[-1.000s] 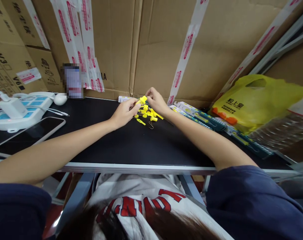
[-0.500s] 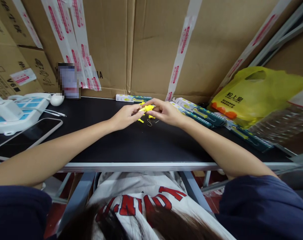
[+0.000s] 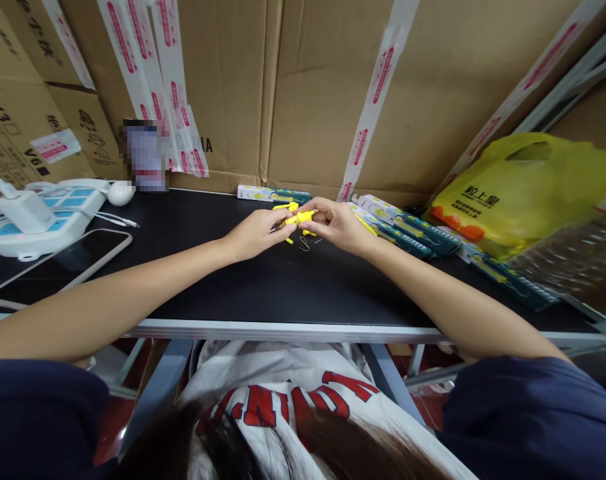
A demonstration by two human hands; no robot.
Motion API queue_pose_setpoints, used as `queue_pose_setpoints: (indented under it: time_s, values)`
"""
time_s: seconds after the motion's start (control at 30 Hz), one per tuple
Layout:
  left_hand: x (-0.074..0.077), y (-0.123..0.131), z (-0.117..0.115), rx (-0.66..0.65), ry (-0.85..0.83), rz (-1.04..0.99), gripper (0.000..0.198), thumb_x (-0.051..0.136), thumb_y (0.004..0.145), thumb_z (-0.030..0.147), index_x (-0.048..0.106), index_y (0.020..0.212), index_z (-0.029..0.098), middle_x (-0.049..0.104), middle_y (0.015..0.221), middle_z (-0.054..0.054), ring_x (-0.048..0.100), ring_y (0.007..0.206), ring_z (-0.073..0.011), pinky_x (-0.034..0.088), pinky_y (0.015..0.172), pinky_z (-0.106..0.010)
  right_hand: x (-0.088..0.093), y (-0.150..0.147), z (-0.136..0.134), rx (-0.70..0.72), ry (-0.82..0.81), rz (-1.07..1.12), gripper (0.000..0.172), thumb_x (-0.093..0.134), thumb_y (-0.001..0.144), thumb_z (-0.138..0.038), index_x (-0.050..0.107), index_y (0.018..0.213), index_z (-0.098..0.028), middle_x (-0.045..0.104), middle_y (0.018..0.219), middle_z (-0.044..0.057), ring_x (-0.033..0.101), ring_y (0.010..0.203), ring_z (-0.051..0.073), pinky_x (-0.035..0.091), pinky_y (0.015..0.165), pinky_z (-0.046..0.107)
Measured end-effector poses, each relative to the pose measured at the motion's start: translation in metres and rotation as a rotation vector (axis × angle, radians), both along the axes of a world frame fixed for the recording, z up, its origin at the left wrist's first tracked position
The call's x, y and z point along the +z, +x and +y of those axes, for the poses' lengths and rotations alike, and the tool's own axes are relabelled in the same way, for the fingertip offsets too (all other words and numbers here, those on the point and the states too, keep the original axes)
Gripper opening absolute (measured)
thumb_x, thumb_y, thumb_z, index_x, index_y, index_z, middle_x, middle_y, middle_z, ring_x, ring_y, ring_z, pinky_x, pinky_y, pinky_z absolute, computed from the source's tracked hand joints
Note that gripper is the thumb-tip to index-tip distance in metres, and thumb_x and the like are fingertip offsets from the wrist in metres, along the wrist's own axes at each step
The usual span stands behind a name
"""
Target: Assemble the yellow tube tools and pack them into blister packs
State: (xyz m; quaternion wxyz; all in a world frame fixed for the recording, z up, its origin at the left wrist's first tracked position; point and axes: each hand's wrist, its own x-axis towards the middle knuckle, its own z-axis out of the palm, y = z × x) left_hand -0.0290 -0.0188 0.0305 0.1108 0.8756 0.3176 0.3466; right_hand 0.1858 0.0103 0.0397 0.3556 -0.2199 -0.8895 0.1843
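Above the black tabletop (image 3: 283,287), a small yellow plastic part (image 3: 303,218) is held between both hands. My left hand (image 3: 260,233) is closed on its left end, with thumb and fingers pinching it. At the other end my right hand (image 3: 339,225) grips it between thumb and fingertips. Its exact kind cannot be made out. Behind and under the hands lie more small yellow pieces (image 3: 310,233), partly covered by the fingers. A thin bent metal wire (image 3: 304,245) rests on the table just below them.
A slim printed box (image 3: 273,195) lies at the back, with several similar boxes (image 3: 407,227) to the right. A yellow plastic bag (image 3: 523,193) stands far right. On the left are a power strip (image 3: 67,220), a tablet-like device (image 3: 57,267) and a propped phone (image 3: 147,157).
The whole view has shifted slightly. The hands stay together on the yellow part; more of the part shows between the fingers now.
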Motion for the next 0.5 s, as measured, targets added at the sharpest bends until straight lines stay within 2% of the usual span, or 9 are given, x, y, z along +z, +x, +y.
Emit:
queue_pose_setpoints:
  time_s: [0.13, 0.23, 0.3, 0.37, 0.5]
  values:
    - [0.001, 0.001, -0.002, 0.007, -0.004, -0.004, 0.023, 0.048, 0.092, 0.033, 0.051, 0.076, 0.017, 0.047, 0.065, 0.003, 0.041, 0.059, -0.0097, 0.028, 0.058, -0.024, 0.001, 0.000, -0.002, -0.009, -0.026, -0.001, 0.040, 0.068, 0.085, -0.052, 0.058, 0.098, -0.016, 0.029, 0.049, -0.012, 0.023, 0.045, 0.006, 0.018, 0.045, 0.021]
    - [0.003, 0.003, -0.004, 0.021, -0.045, -0.055, 0.023, 0.048, 0.093, 0.031, 0.051, 0.076, 0.016, 0.047, 0.065, 0.003, 0.042, 0.059, -0.0091, 0.030, 0.057, -0.023, 0.003, 0.001, -0.005, -0.018, -0.099, -0.006, 0.035, 0.061, 0.090, -0.049, 0.055, 0.106, -0.018, 0.037, 0.052, -0.010, 0.032, 0.044, 0.007, 0.026, 0.043, 0.020]
    - [0.005, 0.005, -0.007, 0.040, -0.153, -0.111, 0.024, 0.046, 0.096, 0.032, 0.051, 0.079, 0.017, 0.048, 0.065, 0.003, 0.043, 0.055, -0.0081, 0.032, 0.053, -0.022, 0.005, 0.001, -0.008, -0.037, -0.178, 0.023, 0.029, 0.056, 0.093, -0.044, 0.050, 0.111, -0.021, 0.043, 0.057, -0.008, 0.040, 0.045, 0.008, 0.033, 0.041, 0.019]
    - [0.006, 0.006, -0.009, 0.064, -0.326, -0.178, 0.023, 0.042, 0.098, 0.033, 0.050, 0.083, 0.017, 0.049, 0.067, 0.004, 0.043, 0.048, -0.0067, 0.034, 0.047, -0.021, 0.008, 0.001, -0.009, -0.037, -0.239, 0.067, 0.024, 0.056, 0.093, -0.036, 0.046, 0.110, -0.023, 0.043, 0.059, -0.009, 0.043, 0.046, 0.009, 0.039, 0.041, 0.020]
    - [0.007, 0.009, -0.009, 0.113, -0.629, -0.307, 0.017, 0.041, 0.100, 0.030, 0.048, 0.090, 0.018, 0.048, 0.068, 0.005, 0.042, 0.039, -0.0044, 0.036, 0.038, -0.019, 0.011, 0.000, -0.011, 0.021, -0.217, 0.112, 0.017, 0.056, 0.093, -0.028, 0.043, 0.104, -0.024, 0.037, 0.058, -0.009, 0.042, 0.046, 0.008, 0.045, 0.044, 0.020]
